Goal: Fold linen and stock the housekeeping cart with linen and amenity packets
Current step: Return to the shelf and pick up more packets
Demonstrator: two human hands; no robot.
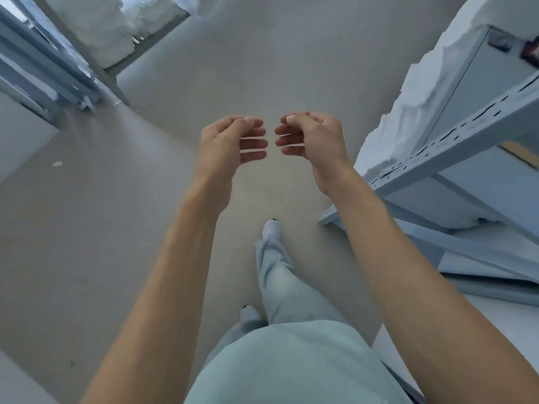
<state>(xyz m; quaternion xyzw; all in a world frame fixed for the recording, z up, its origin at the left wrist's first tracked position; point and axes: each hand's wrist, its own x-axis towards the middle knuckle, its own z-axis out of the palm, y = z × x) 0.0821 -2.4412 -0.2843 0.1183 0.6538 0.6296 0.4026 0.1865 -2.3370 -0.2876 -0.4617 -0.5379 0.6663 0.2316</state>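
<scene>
Hands are held out in the middle of the frame, over the gray floor (87,228). The left hand (230,141) and the right hand (312,138) face each other, close but not touching. On each hand the fingers are curled in and the thumb tip rests on the first finger. The other fingers (253,142) of the left hand lie one above the other with small gaps between them, and those of the right hand do the same. Nothing can be seen between the thumb and finger of either hand, so both hands hold nothing. Both arms are bare and reach up from the bottom of the frame.

White folded linen (408,112) is stacked on a gray metal shelf (455,150) at the right of the frame, well apart from the hands. More white linen (99,27) sits in another rack at the upper left of the frame. It is blurry, so how it is folded cannot be told. No cart or small packets can be made out for sure.

Below the hands, in the lower middle of the frame, are light blue pants (280,287). One white shoe (271,230) is stepped forward on the floor, and the other shoe (249,313) is behind it. Some gray poles (49,68) lean along the left edge of the frame. A small pale spot (57,163) lies on the floor at the left.
</scene>
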